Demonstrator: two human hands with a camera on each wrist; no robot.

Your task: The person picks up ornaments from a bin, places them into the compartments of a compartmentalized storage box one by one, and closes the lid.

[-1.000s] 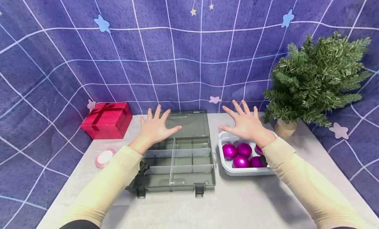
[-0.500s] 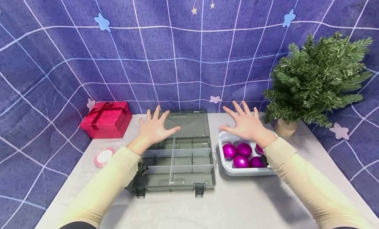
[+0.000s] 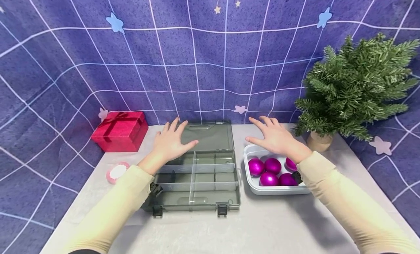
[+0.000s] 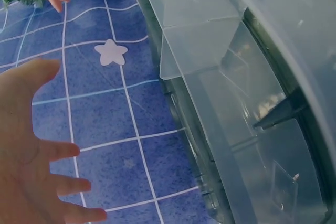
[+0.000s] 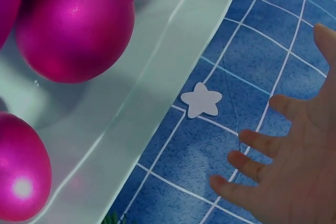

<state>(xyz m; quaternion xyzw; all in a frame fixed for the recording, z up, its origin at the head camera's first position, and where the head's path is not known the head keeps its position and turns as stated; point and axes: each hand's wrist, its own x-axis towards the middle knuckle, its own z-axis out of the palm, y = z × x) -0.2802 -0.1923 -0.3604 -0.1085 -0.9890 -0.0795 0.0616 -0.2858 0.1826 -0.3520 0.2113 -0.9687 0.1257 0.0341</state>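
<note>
My left hand (image 3: pixel 169 144) hovers with spread fingers above the left side of a grey see-through compartment box (image 3: pixel 214 196), whose lid (image 3: pixel 213 135) lies back toward the curtain. Clear dividers part the box into several compartments. Over the back of a white tub (image 3: pixel 279 190) hangs my right hand (image 3: pixel 277 139), fingers apart and holding nothing. Several shiny magenta ball ornaments (image 3: pixel 269 179) lie in that tub; the right forearm hides part of it. In the left wrist view the left hand (image 4: pixel 31 156) is beside the box; the right wrist view has the right hand (image 5: pixel 294 150) past the tub's rim.
A red gift box (image 3: pixel 120 133) with a dark ribbon stands back left, a pink-and-white round item (image 3: pixel 117 172) in front of it. At the right is a small artificial fir tree (image 3: pixel 357 89) on a wooden base. A blue gridded curtain (image 3: pixel 210 49) closes off the back.
My right hand has lowered a little and its fingers have bent slightly. The left hand has hardly moved. The whole head view has shifted slightly.
</note>
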